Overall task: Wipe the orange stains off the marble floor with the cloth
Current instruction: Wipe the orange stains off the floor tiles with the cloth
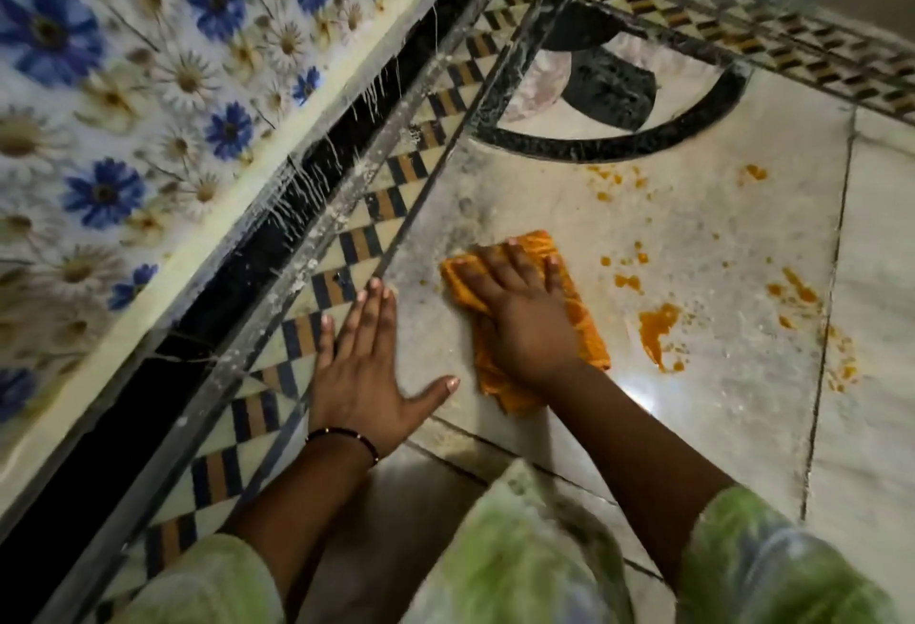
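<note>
Fingers (pixel 512 259) of right hand (pixel 515 316) flat on orange cloth (pixel 584 326), left hand (pixel 361 376) spread on marble floor (pixel 718 237), stains (pixel 656 326) right.

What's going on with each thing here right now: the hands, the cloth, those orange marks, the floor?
Left hand: flat on the floor, fingers straight, holding nothing.
Right hand: pressing flat on the cloth.
Orange cloth: folded, lying on the floor under the right hand.
Orange stains: still on the floor, right of the cloth.
Marble floor: dusty, stained.
</note>
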Demonstrator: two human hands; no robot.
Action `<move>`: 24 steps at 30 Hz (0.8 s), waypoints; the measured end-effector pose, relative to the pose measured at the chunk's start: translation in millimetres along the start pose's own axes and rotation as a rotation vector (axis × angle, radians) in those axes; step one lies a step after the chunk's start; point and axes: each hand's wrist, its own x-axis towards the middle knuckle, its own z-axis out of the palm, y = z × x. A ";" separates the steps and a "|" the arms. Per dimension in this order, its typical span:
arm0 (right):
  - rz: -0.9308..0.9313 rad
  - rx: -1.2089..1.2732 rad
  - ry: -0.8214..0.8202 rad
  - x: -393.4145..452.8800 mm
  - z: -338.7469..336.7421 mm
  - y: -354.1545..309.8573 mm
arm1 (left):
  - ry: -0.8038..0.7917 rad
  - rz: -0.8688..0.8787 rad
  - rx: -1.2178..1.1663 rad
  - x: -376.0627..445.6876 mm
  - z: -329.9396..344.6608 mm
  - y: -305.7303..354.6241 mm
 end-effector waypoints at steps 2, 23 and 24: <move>-0.128 -0.006 -0.031 -8.8 7.7 -16.7 | -0.024 -0.004 0.012 0.5 0.1 -1.2; -0.384 -0.058 -0.039 4.3 -9.6 53.1 | -0.012 -0.050 -0.008 1.1 2.7 -3.2; -0.310 -0.051 -0.019 12.7 -14.1 56.5 | -0.013 -0.049 -0.005 1.4 3.4 -3.2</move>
